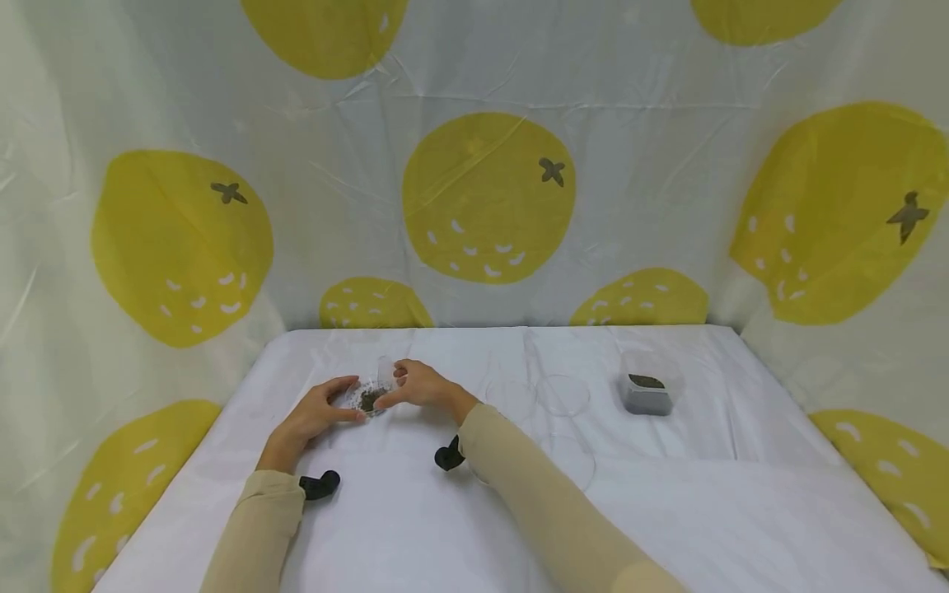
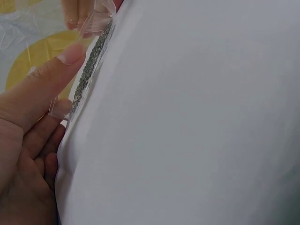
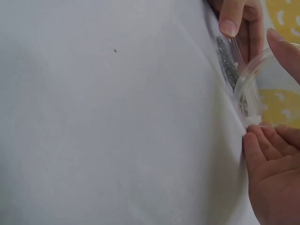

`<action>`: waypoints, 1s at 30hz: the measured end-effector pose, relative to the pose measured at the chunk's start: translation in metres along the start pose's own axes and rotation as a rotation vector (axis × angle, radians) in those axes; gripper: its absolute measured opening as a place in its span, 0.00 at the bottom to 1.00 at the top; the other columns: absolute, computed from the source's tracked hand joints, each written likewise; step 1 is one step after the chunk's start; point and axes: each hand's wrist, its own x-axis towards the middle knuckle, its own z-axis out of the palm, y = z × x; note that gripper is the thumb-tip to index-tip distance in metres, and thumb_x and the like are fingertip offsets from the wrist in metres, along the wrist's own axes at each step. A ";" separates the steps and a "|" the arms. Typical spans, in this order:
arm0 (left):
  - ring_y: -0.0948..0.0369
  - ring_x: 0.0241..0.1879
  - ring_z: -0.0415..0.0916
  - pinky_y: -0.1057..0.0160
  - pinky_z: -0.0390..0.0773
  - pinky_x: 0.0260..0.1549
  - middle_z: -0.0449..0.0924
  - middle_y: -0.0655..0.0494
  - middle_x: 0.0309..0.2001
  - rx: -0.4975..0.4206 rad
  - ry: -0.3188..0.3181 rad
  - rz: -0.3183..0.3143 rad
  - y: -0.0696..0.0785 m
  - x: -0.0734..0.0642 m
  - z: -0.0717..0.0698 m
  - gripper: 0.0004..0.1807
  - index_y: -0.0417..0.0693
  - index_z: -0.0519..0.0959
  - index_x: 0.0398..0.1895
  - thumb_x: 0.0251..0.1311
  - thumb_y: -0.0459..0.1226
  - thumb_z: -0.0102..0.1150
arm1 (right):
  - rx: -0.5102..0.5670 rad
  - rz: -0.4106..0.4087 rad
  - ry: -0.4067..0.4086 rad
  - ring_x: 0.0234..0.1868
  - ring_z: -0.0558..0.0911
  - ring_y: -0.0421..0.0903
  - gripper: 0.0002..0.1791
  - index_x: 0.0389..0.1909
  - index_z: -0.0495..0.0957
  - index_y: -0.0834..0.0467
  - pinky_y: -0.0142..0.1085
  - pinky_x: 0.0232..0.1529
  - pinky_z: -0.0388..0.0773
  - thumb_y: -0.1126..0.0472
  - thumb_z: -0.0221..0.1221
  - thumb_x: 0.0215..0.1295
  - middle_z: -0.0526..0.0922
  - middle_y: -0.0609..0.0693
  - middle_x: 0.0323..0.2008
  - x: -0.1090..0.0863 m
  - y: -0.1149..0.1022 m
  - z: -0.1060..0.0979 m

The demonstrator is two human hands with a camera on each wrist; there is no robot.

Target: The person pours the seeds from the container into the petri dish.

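Note:
A shallow clear round dish (image 1: 356, 403) with dark, soil-like grains (image 2: 89, 65) in it sits on the left part of the table. My left hand (image 1: 315, 412) grips its side, with the thumb on the near side and fingers round the far side. From the right, my right hand (image 1: 423, 385) holds a clear round lid (image 1: 385, 368) between thumb and fingers. The lid is tilted up at the dish's right edge. In the right wrist view the lid's curved rim (image 3: 255, 61) overlaps the dish.
Several clear round dishes or lids (image 1: 562, 376) lie mid-table, partly behind the right sleeve (image 1: 534, 486). A clear square tub (image 1: 647, 402) holding dark grains stands at the right. White cloth covers the table (image 1: 712, 511); a lemon-print curtain (image 1: 630, 189) hangs behind it.

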 end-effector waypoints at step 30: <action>0.39 0.75 0.54 0.39 0.49 0.74 0.64 0.34 0.74 -0.061 0.012 -0.003 -0.003 0.000 0.000 0.48 0.31 0.67 0.73 0.47 0.29 0.82 | -0.246 -0.097 0.022 0.69 0.71 0.50 0.50 0.74 0.66 0.65 0.37 0.70 0.65 0.59 0.80 0.52 0.73 0.56 0.68 0.001 -0.009 0.016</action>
